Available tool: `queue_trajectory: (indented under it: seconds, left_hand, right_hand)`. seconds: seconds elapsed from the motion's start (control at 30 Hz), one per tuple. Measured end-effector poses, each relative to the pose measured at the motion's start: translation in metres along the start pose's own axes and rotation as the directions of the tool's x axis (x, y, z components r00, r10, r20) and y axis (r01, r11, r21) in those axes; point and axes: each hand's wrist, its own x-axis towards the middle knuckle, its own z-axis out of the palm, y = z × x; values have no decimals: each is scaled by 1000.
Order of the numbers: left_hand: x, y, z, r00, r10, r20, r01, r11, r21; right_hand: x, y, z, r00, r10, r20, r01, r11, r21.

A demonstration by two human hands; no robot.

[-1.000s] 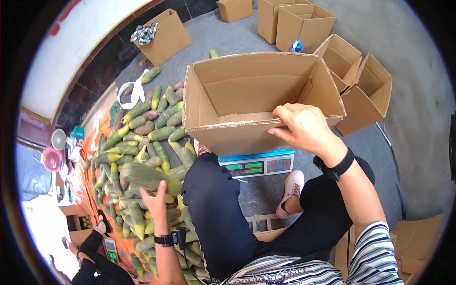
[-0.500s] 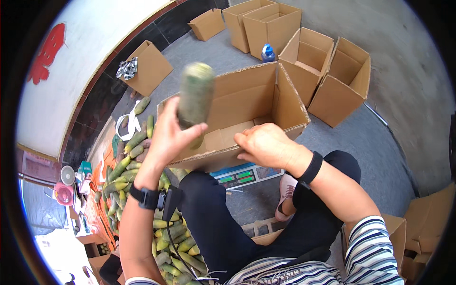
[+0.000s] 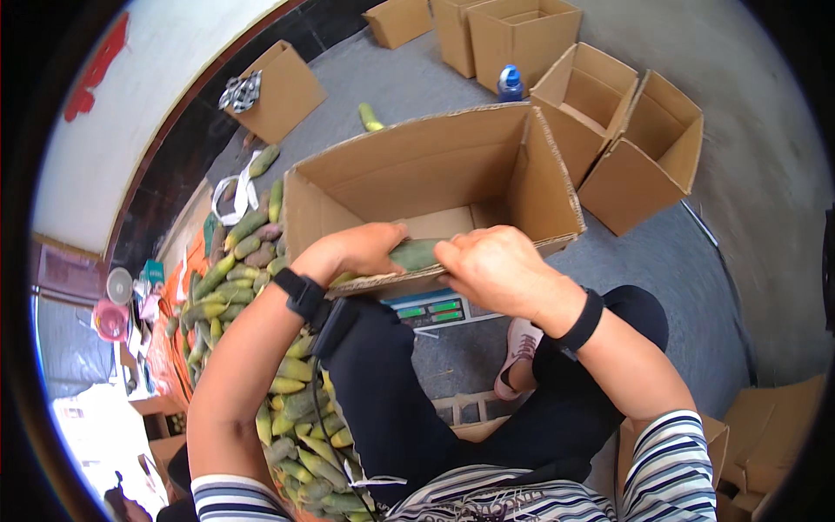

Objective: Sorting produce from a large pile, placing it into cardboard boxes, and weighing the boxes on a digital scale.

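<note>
An open cardboard box [image 3: 417,174] stands in front of my knees, tilted a little toward me. Inside it, along the near wall, a long green radish [image 3: 416,254] lies lengthwise. My left hand [image 3: 370,250] reaches over the near rim, its fingers round the radish's left part. At the other end, my right hand [image 3: 504,271] is closed on the box's near rim, with the fingertips beside the radish; the hand hides part of the rim. Under the box shows a scale [image 3: 444,306] with lit green displays.
A large pile of green radishes [image 3: 300,404] lies along my left side. More open cardboard boxes [image 3: 644,152] stand at the far right, near a blue bottle [image 3: 511,84]. One loose radish [image 3: 370,117] is behind the box. A box with checked cloth [image 3: 283,91] stands far left.
My left hand has lowered the radish from upright above the box to lying inside by the near wall. My right hand keeps its hold on the rim. The view has shifted slightly.
</note>
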Motion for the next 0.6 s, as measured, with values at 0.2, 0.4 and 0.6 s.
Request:
queue_trajectory:
  seconds: [0.2, 0.4, 0.6]
  left_hand:
    - [-11, 2, 0, 995, 102, 16, -97, 980, -175]
    - [-100, -8, -16, 728, -56, -683, -305, 865, -397]
    - [-149, -81, 79, 447, -617, -648, -309, 573, -759]
  right_hand:
    - [3, 4, -4, 999, -44, 24, 44, 999, -6]
    - [8, 2, -8, 999, -40, 34, 42, 998, -36]
    - [14, -9, -8, 998, 6, 61, -2, 998, -68]
